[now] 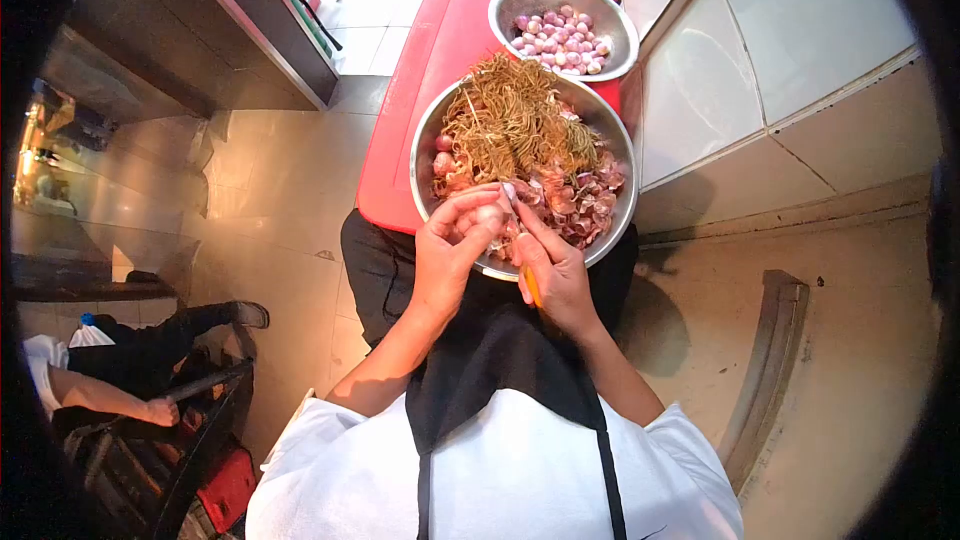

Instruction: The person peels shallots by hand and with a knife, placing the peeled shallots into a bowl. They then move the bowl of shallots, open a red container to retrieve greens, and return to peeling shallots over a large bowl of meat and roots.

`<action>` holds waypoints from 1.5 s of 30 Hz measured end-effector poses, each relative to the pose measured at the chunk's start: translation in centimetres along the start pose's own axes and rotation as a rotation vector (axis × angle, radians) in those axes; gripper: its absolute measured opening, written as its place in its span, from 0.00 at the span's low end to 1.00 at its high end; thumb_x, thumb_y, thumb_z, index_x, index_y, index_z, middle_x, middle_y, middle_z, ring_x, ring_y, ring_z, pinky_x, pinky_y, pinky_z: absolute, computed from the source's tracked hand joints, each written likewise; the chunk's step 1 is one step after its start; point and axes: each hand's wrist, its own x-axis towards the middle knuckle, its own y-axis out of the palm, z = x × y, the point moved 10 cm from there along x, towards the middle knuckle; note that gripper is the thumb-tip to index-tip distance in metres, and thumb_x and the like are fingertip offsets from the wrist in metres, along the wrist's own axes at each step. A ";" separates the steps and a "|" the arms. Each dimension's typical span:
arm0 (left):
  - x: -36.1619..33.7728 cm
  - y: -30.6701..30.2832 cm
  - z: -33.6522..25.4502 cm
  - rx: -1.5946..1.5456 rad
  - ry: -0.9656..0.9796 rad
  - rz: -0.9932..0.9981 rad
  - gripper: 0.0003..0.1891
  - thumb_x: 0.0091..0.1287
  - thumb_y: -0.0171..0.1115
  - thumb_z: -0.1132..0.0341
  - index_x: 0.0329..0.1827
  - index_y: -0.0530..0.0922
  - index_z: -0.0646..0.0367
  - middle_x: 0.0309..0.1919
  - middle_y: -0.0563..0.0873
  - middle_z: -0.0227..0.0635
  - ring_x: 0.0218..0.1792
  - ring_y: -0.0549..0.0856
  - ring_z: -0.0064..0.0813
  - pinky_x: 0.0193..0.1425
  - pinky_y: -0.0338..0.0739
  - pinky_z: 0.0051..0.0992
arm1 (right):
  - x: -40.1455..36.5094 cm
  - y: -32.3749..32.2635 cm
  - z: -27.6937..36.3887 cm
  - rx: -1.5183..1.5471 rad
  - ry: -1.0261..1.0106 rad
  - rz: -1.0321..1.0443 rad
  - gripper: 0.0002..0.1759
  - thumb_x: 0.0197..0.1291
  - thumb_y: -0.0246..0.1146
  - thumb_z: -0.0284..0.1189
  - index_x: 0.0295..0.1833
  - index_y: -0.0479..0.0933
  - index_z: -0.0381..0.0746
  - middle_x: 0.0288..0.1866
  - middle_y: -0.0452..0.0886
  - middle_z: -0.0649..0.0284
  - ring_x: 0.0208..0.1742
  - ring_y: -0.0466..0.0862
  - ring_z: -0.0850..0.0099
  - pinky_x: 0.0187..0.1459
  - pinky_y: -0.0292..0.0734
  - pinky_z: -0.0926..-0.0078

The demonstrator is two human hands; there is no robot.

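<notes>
My left hand (450,245) is closed around a pale shallot (489,214) over the near rim of a large metal bowl (419,165). In my right hand (562,285) is a small knife with an orange handle (532,287). Its blade end meets the fingers of my left hand, where a small whitish piece shows. Dry, stringy brown shallot tops (510,125) are heaped in the bowl. Papery reddish skins (590,205) lie at its near right side, and a few unpeeled shallots (443,162) sit at the left.
Beyond the large bowl, a smaller metal bowl (628,40) holds many peeled shallots (560,40). Both bowls rest by a red container lid (400,130). A tiled wall (790,50) runs close on the right. At lower left, another person's arm (105,395) reaches to a dark bar.
</notes>
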 end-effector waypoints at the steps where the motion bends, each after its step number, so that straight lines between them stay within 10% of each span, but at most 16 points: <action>1: 0.2 0.3 -0.2 0.000 0.033 -0.006 0.14 0.70 0.63 0.78 0.58 0.80 0.67 0.49 0.88 0.37 0.49 0.87 0.24 0.56 0.82 0.23 | -0.1 0.0 -0.1 0.005 -0.007 -0.001 0.25 0.79 0.55 0.31 0.77 0.68 0.42 0.33 0.75 0.72 0.18 0.69 0.87 0.20 0.65 0.86; 17: 4.5 -2.6 -0.9 0.085 -0.086 -0.103 0.17 0.76 0.54 0.68 0.64 0.76 0.64 0.52 0.85 0.38 0.35 0.79 0.17 0.40 0.75 0.18 | -0.1 -3.8 0.9 -0.145 0.101 -0.123 0.31 0.77 0.56 0.37 0.79 0.62 0.37 0.29 0.73 0.71 0.17 0.71 0.83 0.18 0.65 0.83; 22: 13.4 4.1 -7.0 0.025 0.067 0.004 0.23 0.76 0.54 0.65 0.70 0.68 0.68 0.63 0.77 0.46 0.50 0.82 0.30 0.59 0.77 0.27 | -0.3 -5.7 -0.3 0.162 0.077 -0.194 0.24 0.80 0.49 0.46 0.34 0.71 0.40 0.29 0.75 0.68 0.15 0.72 0.82 0.16 0.66 0.83; 25: 21.9 8.5 -5.8 -0.016 0.005 0.164 0.30 0.77 0.54 0.57 0.74 0.63 0.68 0.69 0.71 0.58 0.61 0.81 0.42 0.71 0.74 0.34 | -0.8 -6.5 -0.4 0.178 0.047 -0.222 0.24 0.80 0.49 0.47 0.40 0.73 0.38 0.31 0.77 0.66 0.15 0.71 0.80 0.16 0.67 0.82; 30: 28.0 3.8 -3.5 0.559 0.168 -0.076 0.29 0.77 0.58 0.55 0.70 0.69 0.71 0.64 0.79 0.51 0.58 0.83 0.35 0.58 0.80 0.30 | -1.4 -6.6 -0.1 0.046 0.022 -0.235 0.23 0.80 0.49 0.45 0.39 0.74 0.38 0.28 0.76 0.66 0.15 0.71 0.80 0.16 0.66 0.83; 36: 16.0 -1.9 -7.3 1.203 0.198 -0.004 0.14 0.73 0.61 0.62 0.47 0.87 0.64 0.41 0.91 0.42 0.36 0.89 0.29 0.44 0.82 0.30 | -1.1 -6.5 -0.5 -0.022 0.068 -0.214 0.19 0.80 0.49 0.41 0.47 0.75 0.35 0.35 0.77 0.66 0.17 0.74 0.81 0.17 0.68 0.82; 39: 11.4 -2.3 -6.7 1.475 0.231 0.106 0.09 0.68 0.64 0.67 0.45 0.88 0.62 0.42 0.90 0.44 0.39 0.89 0.35 0.45 0.82 0.33 | -0.8 -6.0 0.1 -0.019 0.025 -0.196 0.19 0.80 0.50 0.40 0.54 0.77 0.34 0.34 0.77 0.67 0.17 0.74 0.81 0.17 0.68 0.83; 40: 10.5 -1.7 -6.2 1.512 0.345 0.185 0.08 0.66 0.64 0.69 0.42 0.87 0.62 0.41 0.89 0.44 0.40 0.88 0.38 0.46 0.81 0.35 | -0.6 -5.8 -0.1 -0.028 0.068 -0.160 0.28 0.79 0.52 0.36 0.78 0.65 0.35 0.33 0.76 0.69 0.18 0.71 0.84 0.18 0.66 0.85; 45: 8.4 0.7 -1.8 1.644 0.682 0.357 0.03 0.54 0.62 0.74 0.24 0.82 0.60 0.34 0.83 0.44 0.42 0.82 0.45 0.48 0.79 0.40 | -0.8 -4.7 1.2 0.020 0.023 -0.156 0.30 0.78 0.54 0.35 0.79 0.62 0.34 0.34 0.79 0.67 0.18 0.73 0.82 0.18 0.69 0.85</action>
